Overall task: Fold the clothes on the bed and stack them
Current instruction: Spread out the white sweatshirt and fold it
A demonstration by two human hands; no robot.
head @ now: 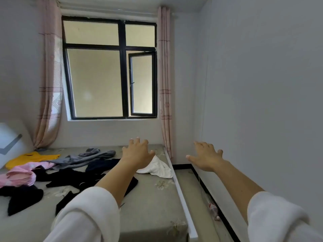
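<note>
The room is small, with pale grey walls and a black-framed window [110,67] on the far wall. One small casement of the window stands open. A pink curtain [49,84] hangs at its left and a second pink curtain [164,75] at its right. The bed [152,198] fills the lower left, covered in a grey-green sheet with a faint flower print. A white side rail [181,194] runs along its right edge. Between the rail and the right wall lies a narrow strip of floor [190,186] edged by a black skirting board [206,186], with a plastic bottle [213,209] lying on it. A white headboard [8,142] shows at the far left.

The clothes lie unfolded and scattered over the bed:
- A yellow garment [33,158] lies near the headboard.
- A grey garment [87,157] is stretched across the far side.
- A pink garment [21,173] is bunched at the left.
- A black garment [78,179] is sprawled in the middle.
- Another black piece [22,196] lies at the left edge.
- A white garment [157,167] is crumpled by the rail.

Both arms reach forward in white sleeves. The left hand [138,152] hangs above the far part of the bed, partly in front of the white garment, with its fingers spread apart and holding nothing. The right hand [206,157] is out past the rail, above the floor strip. Its fingers are also splayed and it holds nothing.
</note>
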